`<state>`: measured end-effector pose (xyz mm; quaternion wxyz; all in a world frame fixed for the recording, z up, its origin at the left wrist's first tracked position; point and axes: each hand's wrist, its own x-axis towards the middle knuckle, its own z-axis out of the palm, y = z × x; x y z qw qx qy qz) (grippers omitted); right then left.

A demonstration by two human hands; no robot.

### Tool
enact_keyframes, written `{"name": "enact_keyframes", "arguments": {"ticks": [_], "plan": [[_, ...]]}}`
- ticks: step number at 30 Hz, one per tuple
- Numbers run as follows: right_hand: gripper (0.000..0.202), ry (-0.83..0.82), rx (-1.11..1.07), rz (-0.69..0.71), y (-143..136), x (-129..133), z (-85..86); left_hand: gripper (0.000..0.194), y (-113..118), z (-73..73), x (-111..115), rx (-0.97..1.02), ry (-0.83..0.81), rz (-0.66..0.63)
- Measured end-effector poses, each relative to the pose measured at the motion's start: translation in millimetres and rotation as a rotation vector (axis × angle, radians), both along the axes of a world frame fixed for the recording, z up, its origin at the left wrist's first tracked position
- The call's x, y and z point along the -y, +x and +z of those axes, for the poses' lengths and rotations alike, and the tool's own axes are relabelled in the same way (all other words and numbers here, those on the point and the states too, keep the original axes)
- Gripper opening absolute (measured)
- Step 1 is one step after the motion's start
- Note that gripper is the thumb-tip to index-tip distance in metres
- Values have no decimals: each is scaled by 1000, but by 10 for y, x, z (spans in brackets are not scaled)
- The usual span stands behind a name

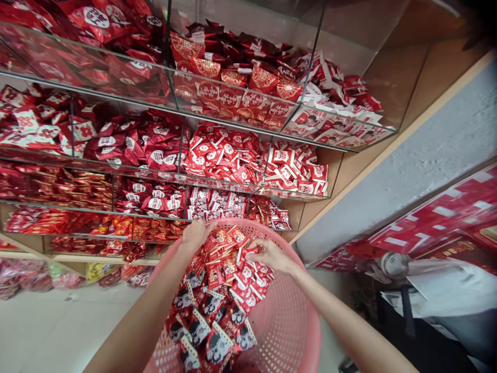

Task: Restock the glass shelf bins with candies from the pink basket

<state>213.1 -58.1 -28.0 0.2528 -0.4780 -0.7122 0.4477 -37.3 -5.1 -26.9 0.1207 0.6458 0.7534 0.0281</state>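
A pink perforated plastic basket (289, 331) holds a heap of small red packets, some printed with black-and-white figures (217, 344). My left hand (195, 234) is closed at the basket's far rim, its thumb lying along the edge; the undersides of its fingers are hidden. Inside the basket, on the right of the heap, my right hand (269, 255) pinches a small red packet (243, 256) between thumb and fingers. Red-and-white packets (248, 290) lie just below that hand.
Glass-fronted shelves (233, 178) with divided bins of red packets rise beyond the basket. Bagged goods (66, 274) sit under the lowest shelf. To the right are a grey wall (388, 171), red printed boxes and a white plastic bag (454, 285) over something dark.
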Motion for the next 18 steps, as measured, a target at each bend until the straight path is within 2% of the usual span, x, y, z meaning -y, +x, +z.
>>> {"name": "enact_keyframes", "arguments": {"ticks": [5, 9, 13, 18], "plan": [[40, -107, -117, -111, 141, -150, 76, 67, 7, 0, 5, 10, 5, 4], [42, -121, -104, -111, 209, -199, 88, 67, 12, 18, 10, 23, -7, 1], [34, -152, -13, 32, 225, -205, 112, 64, 16, 27, 14, 25, -7, 4], [24, -167, 212, 209, 251, -297, 188, 62, 13, 6, 9, 18, -2, -2]]}}
